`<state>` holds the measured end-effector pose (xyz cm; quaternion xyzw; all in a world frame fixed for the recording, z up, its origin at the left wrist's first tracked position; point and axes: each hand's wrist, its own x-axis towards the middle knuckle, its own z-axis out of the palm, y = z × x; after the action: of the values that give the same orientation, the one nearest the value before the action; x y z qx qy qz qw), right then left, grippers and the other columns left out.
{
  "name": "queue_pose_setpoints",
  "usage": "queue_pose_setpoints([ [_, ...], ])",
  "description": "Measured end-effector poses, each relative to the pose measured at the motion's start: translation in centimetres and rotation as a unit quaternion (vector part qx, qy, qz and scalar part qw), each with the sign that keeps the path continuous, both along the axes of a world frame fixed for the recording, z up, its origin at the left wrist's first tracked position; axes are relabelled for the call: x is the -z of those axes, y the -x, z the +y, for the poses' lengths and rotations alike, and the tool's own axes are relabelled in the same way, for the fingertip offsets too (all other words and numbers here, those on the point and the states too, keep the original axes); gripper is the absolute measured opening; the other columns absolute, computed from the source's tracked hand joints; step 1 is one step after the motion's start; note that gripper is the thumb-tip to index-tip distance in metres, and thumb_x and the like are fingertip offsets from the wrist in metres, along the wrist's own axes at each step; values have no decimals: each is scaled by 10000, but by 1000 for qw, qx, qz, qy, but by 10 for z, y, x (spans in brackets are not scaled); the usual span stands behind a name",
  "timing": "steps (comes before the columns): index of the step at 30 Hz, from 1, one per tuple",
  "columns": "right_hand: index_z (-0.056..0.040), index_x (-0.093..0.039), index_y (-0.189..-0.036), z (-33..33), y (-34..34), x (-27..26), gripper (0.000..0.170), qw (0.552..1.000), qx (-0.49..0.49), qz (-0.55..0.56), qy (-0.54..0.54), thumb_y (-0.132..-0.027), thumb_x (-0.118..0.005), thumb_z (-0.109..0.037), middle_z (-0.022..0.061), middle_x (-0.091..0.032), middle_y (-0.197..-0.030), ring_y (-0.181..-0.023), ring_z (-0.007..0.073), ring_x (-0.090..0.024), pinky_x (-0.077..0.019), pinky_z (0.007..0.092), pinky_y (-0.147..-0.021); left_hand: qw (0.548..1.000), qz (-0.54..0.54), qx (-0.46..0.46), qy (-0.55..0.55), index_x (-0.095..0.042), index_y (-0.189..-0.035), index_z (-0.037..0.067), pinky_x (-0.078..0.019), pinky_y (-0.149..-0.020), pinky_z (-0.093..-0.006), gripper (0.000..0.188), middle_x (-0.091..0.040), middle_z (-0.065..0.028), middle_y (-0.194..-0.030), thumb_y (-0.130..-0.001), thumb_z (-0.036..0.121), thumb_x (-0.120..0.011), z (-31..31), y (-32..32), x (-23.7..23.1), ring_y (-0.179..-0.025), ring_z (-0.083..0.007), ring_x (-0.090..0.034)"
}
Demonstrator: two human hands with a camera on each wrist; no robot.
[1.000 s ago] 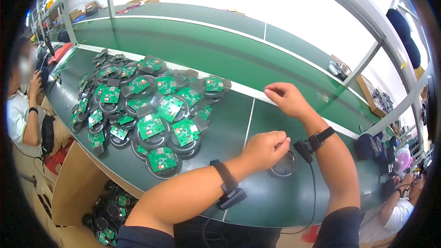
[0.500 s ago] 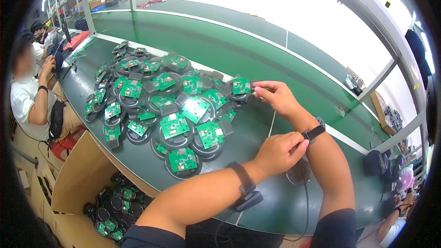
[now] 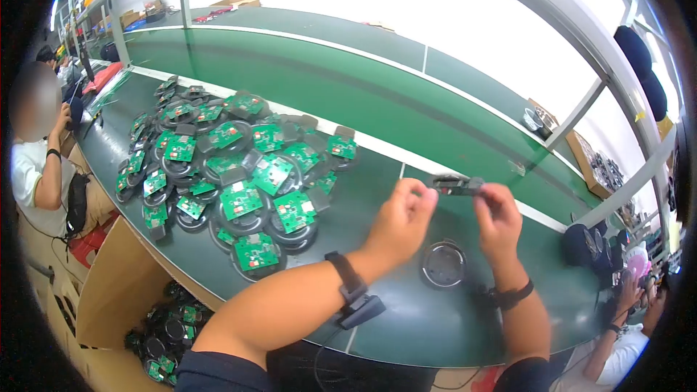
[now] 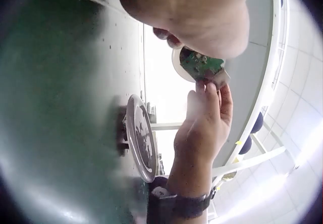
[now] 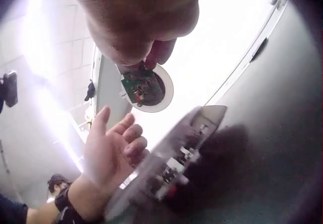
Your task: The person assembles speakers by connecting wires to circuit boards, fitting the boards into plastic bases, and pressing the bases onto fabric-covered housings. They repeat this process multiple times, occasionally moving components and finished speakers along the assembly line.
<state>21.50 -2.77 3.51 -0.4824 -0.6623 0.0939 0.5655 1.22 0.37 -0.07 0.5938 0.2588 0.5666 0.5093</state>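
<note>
My right hand (image 3: 499, 226) pinches a round black disc-shaped part with a circuit board (image 3: 457, 186) by its right edge, above the bench. In the right wrist view the green board (image 5: 137, 89) shows on the pale-rimmed disc, under the right fingertips. My left hand (image 3: 399, 219) is raised at the part's other side, overlapping its edge in the head view. Seen from the right wrist, the left hand (image 5: 111, 153) has its thumb extended and fingers loosely bent, apart from the disc. A round clear-rimmed disc (image 3: 443, 265) lies on the bench below the hands.
A big pile of discs with green boards (image 3: 239, 199) covers the bench's left part. Below its front edge stands a cardboard box (image 3: 116, 297) holding more. A white-edged ledge (image 3: 406, 156) runs behind. People sit at left (image 3: 36, 174) and right (image 3: 617, 341).
My right hand, empty at first, reached the pile's right end and has come back with a disc and board. The left hand has risen towards it. The head view has shifted.
</note>
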Motion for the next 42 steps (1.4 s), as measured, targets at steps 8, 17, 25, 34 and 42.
queue_pose_setpoints([
  [8,-33,-695,-956,-31,-1,-10,220,980,-72,-168,-79,-774,-686,91,120,-693,-1054,-1019,303,-681,-542,366,-896,972,-93,153,155,-349,-1485,91,-517,-612,-245,491,-647,-120,-1167,-1030,132,-529,-8,-1,-4,-758,-181,-688],
  [17,-42,-664,-1197,-38,7,-11,411,974,-12,-227,-11,-798,-761,-70,160,-582,-1288,-1148,331,-592,-504,399,-950,985,92,145,4,-417,-1481,25,-511,-969,-319,525,-600,-118,-1322,-993,100,-596,-17,-4,3,-1150,-175,-622],
  [25,-28,-617,-1202,-47,20,-22,416,957,39,-286,-6,-812,-736,-109,186,-579,-1283,-1147,380,-585,-474,449,-992,985,2,172,14,-420,-1483,-8,-488,-1010,-316,483,-581,-116,-1366,-1037,131,-545,-30,-9,-5,-1214,-175,-582],
  [34,7,-537,-1063,-43,23,-19,244,974,28,-222,31,-848,-654,4,197,-532,-1122,-1059,369,-550,-444,402,-963,988,63,135,-41,-465,-1447,-22,-461,-1025,-314,446,-620,-134,-1338,-1027,109,-540,-33,-6,-6,-1199,-163,-585],
  [42,-26,-485,-944,-43,17,-11,164,967,38,-246,51,-869,-630,-9,199,-496,-1208,-1149,360,-482,-351,432,-1057,990,54,131,3,-548,-1353,5,-520,-869,-281,342,-670,-92,-1149,-1055,169,-506,-27,-11,2,-1007,-120,-631],
])
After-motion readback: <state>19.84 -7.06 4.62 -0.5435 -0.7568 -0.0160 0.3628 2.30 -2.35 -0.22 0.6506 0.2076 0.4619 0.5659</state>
